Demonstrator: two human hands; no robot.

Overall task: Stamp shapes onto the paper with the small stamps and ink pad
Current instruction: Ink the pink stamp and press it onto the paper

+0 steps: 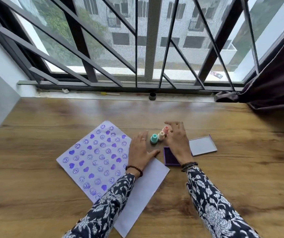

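The paper (93, 160), largely covered with purple prints, is pinned flat on the counter (34, 194) by the left hand (140, 153), fingers spread, grasping nothing. Three small stamps (160, 135) are lined up beside it. The right hand (177, 140) is blurred; its fingers appear released, probably reaching. The ink pad (169, 158) is partly hidden beneath the wrist, the lid (202, 146) set aside.

Wooden table (51, 121) below barred window (141, 40), daylight.
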